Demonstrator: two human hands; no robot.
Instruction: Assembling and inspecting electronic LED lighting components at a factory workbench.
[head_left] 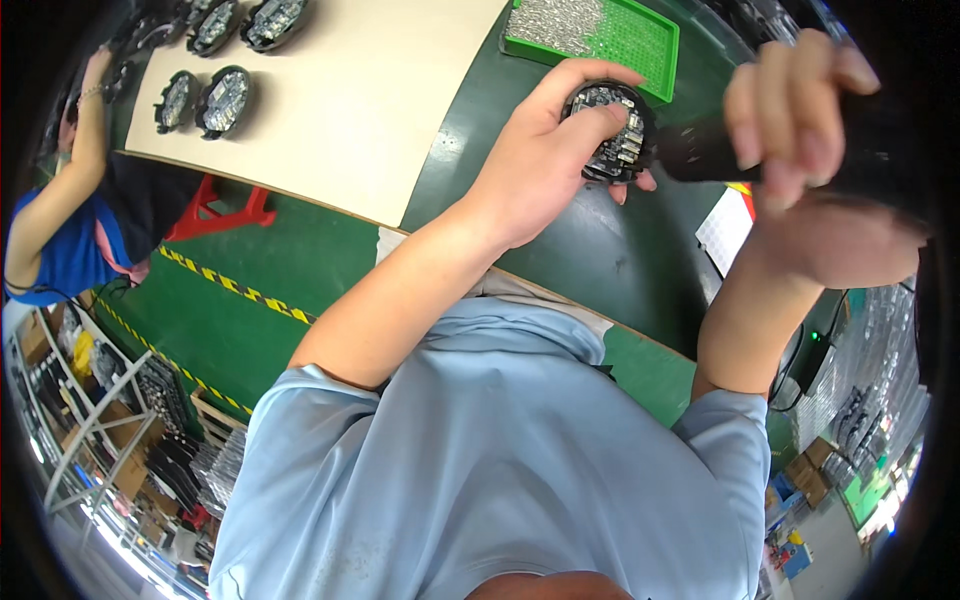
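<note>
My left hand (530, 165) is wrapped round a round black housing (632, 140) with electronic parts showing on its face. The thumb lies across that face, and fingertips show at the lower rim. To the right, my right hand (790, 120) grips a black power screwdriver (705, 150), both smeared by motion. The tool's nose points left at the housing's right edge; whether they touch, I cannot tell. Just beyond the housing stands a green tray (672, 60), with a heap of small silvery pieces, apparently screws, at its left side.
Several similar black housings (223, 102) lie on the beige sheet (350, 100) at left. A white paper (725, 230) is on the dark green table (570, 240) near my right forearm. At far left, a co-worker's arm (75, 190) reaches to the bench. A red stool (220, 210) stands below.
</note>
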